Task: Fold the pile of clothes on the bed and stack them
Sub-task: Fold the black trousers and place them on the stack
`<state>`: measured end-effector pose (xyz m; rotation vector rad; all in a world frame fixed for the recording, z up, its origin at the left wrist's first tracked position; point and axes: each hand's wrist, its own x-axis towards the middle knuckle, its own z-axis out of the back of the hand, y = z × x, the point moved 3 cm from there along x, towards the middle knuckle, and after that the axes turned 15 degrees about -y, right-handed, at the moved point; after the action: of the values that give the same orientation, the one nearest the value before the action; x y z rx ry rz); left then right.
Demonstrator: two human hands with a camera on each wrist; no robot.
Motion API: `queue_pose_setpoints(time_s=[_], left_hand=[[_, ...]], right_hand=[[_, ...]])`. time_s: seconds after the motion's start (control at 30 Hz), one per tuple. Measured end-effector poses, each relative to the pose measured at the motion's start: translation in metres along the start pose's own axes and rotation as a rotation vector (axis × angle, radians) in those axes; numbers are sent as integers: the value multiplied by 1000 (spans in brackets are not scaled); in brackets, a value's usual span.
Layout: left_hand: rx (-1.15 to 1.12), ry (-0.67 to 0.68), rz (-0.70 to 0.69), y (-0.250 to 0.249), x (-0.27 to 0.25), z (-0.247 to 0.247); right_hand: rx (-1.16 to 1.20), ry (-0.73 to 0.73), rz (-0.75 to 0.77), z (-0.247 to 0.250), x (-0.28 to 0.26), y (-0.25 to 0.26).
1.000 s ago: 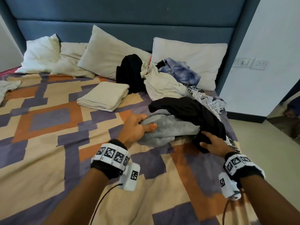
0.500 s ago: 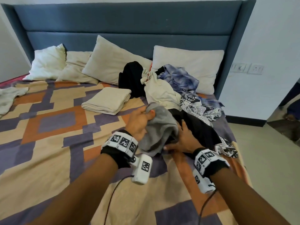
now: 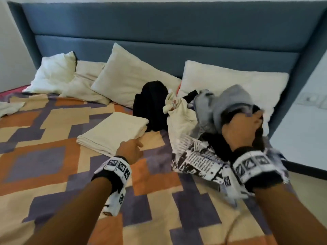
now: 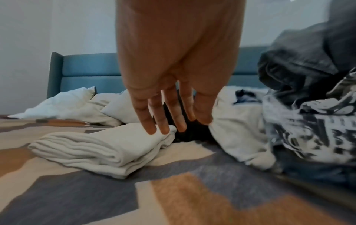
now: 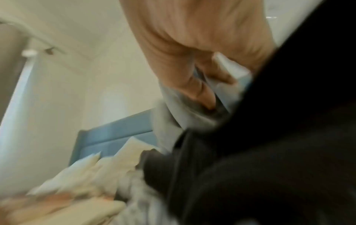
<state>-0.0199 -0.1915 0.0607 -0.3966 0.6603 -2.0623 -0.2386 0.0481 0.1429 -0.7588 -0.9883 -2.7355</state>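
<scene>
Crumpled soft clothes pile, right hand gripping limp grey garment

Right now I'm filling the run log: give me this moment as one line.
phase: picking from pile | right hand: grips grey garment with black garment, raised | left hand: open, empty | folded cream cloth: on bed

A home bedroom. A bed with a patterned cover stands against a padded blue headboard, with pillows along it. Clothes lie heaped on it.
</scene>
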Motion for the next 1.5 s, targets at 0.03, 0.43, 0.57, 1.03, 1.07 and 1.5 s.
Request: queue_pose_setpoints(time_s=[0.03,0.43,0.57,1.03,1.07,1.5], left_hand=[[115,81,6,12,13,-17],[280,250,261,90,42,-108],[320,261,339,90,44,-115],[282,211,317,94,45,-130],[282,208,303,93,45,-126],[158,213,-118,91,-39,-66]], right_hand=[[-141,42,147,-11,-10,18],[103,739,348,-294,-14,194],[-33,631,283,-352,-21,184],[737,764,-653,-254,16,155],[845,756,-706,-226,24,151],[1719,600,-579,62,-41,117]])
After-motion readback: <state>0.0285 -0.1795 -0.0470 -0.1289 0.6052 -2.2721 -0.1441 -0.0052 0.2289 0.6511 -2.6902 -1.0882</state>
